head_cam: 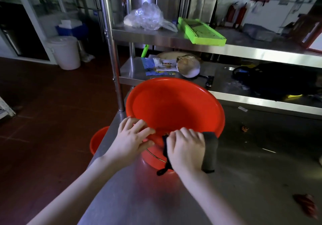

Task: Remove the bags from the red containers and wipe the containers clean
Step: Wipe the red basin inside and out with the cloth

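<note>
A big red bucket (174, 106) stands on the steel table (244, 172), tilted toward me so its bare inside shows. My left hand (132, 137) grips its near rim on the left. My right hand (186, 148) presses a dark cloth (210, 151) against the near rim, its fingers curled round the cloth, which hangs down outside the bucket wall. A second red container (97, 139) peeks out below the table's left edge. A crumpled clear plastic bag (146, 16) lies on the upper shelf.
Behind the bucket a steel rack holds a green slicer (200, 29), papers, a bowl-like thing and a black bag (271, 80). A rack post (113, 54) rises just left of the bucket. Red scraps (305, 207) lie on the table at right. A white bin (65, 52) stands on the floor.
</note>
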